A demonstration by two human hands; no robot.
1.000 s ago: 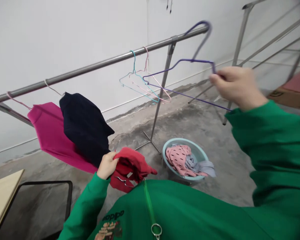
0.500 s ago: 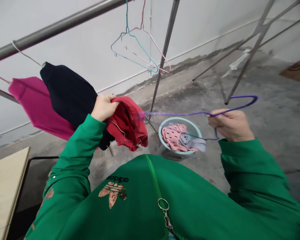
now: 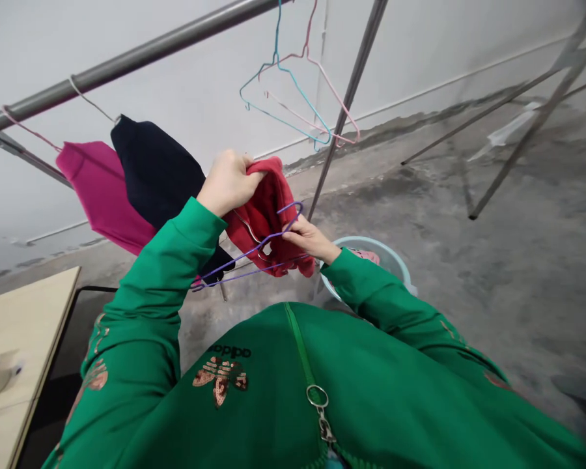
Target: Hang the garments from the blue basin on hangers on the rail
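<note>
A red garment (image 3: 258,225) hangs bunched from my left hand (image 3: 232,181), whose fingers are closed on its upper edge. My right hand (image 3: 308,236) is closed around the neck of a purple hanger (image 3: 244,246), just below the hook. The hanger's long side points left and crosses in front of the red cloth. Part of its lower bar is hidden by the cloth or lost against it. Behind my left hand hang a navy garment (image 3: 153,169) and a magenta garment (image 3: 97,189).
A metal rail (image 3: 141,52) runs across the upper left, with a blue hanger (image 3: 293,71) and a pink hanger (image 3: 339,98) near its upright post (image 3: 346,104). A light blue basin (image 3: 395,260) with pink cloth stands behind my right forearm. A wooden board (image 3: 34,312) lies at left.
My right hand has brought the purple hanger leftward from the far right to the red garment. My left hand has risen slightly with the garment. The view has shifted a little.
</note>
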